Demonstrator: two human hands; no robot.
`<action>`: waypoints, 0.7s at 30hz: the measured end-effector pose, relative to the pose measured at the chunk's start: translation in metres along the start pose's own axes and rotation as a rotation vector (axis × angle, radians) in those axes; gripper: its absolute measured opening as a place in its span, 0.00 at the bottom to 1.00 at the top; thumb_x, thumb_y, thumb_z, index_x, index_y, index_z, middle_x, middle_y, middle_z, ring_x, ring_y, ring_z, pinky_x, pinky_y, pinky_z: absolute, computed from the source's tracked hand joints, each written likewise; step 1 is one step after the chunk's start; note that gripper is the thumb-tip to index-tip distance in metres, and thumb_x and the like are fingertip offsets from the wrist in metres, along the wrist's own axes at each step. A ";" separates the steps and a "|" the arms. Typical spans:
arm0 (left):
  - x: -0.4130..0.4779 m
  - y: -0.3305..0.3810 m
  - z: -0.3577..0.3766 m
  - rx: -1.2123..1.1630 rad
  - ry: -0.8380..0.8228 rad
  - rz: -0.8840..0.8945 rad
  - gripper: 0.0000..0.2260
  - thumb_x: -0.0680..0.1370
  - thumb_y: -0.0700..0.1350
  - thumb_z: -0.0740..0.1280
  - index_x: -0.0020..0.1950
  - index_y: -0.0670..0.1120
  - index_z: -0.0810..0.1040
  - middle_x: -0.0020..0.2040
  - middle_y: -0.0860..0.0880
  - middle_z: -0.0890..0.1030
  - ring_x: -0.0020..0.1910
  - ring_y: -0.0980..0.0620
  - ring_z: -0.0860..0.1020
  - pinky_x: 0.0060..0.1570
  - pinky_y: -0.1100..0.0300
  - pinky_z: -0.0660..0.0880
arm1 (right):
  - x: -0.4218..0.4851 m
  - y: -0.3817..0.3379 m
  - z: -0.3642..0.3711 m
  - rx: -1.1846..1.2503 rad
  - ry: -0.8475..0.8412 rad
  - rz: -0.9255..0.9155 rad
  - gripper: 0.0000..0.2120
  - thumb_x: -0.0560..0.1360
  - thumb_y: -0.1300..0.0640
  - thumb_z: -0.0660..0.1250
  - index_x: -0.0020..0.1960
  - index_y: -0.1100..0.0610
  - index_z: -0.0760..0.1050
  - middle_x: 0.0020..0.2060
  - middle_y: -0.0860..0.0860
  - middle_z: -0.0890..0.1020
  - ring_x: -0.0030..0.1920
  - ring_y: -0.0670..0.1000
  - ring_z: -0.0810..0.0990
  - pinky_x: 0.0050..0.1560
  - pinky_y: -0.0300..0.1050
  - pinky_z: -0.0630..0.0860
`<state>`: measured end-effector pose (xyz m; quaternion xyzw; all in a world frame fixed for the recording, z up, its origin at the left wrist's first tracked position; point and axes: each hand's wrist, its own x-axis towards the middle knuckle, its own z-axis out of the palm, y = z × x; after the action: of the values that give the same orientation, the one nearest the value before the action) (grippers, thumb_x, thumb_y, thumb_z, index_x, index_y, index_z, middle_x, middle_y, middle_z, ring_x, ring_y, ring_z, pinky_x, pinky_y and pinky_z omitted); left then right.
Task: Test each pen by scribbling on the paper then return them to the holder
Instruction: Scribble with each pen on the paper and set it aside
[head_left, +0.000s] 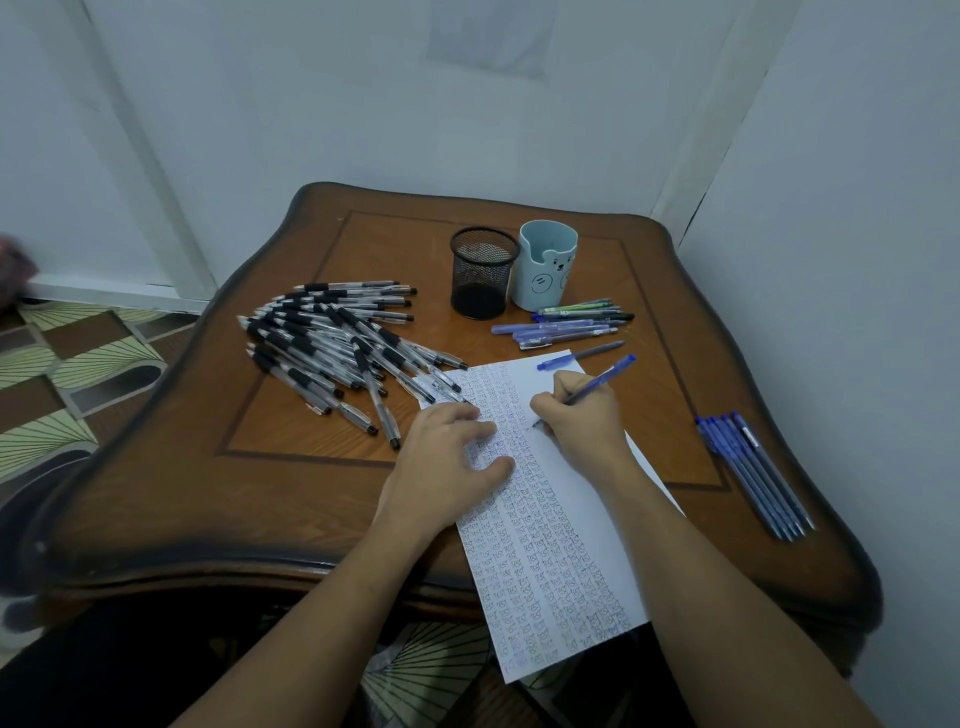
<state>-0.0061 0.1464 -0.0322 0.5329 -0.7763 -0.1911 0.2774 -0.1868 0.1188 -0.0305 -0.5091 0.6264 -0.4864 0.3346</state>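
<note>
One pen (605, 376) in right hand (576, 418); left hand (447, 457) spread.

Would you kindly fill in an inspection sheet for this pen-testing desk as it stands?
Surface: wooden table, paper overhanging its near edge.
Job's things: mesh holder and bear holder upright at the back; mixed pens beside them; black-grip pens piled left; blue pens in a row right.
Clutter: nothing seen.
Hands: left hand presses the paper; right hand grips a blue pen, tip on paper.
Cables: nothing seen.
Surroundings: pale walls, patterned floor.
</note>
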 end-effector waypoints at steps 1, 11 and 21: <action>0.000 0.000 0.000 -0.003 -0.001 -0.001 0.22 0.73 0.56 0.71 0.64 0.49 0.79 0.66 0.52 0.74 0.67 0.55 0.65 0.60 0.65 0.56 | 0.000 0.000 0.000 -0.001 -0.003 -0.005 0.21 0.70 0.67 0.69 0.28 0.53 0.62 0.23 0.49 0.65 0.26 0.49 0.68 0.34 0.46 0.69; 0.000 0.000 0.000 -0.006 0.003 0.001 0.22 0.73 0.56 0.71 0.64 0.49 0.79 0.66 0.52 0.74 0.67 0.55 0.65 0.61 0.65 0.57 | 0.001 -0.001 -0.001 -0.007 0.001 0.003 0.19 0.69 0.67 0.69 0.28 0.54 0.63 0.23 0.52 0.66 0.25 0.49 0.71 0.33 0.44 0.69; 0.000 0.000 0.000 -0.010 0.004 -0.002 0.22 0.73 0.56 0.72 0.64 0.48 0.80 0.66 0.52 0.74 0.67 0.54 0.66 0.64 0.62 0.58 | 0.001 -0.007 -0.002 -0.015 0.052 0.016 0.18 0.72 0.69 0.67 0.30 0.56 0.63 0.25 0.55 0.69 0.26 0.49 0.72 0.31 0.41 0.71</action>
<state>-0.0064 0.1465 -0.0326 0.5326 -0.7743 -0.1941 0.2814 -0.1863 0.1185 -0.0236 -0.4938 0.6424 -0.4920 0.3184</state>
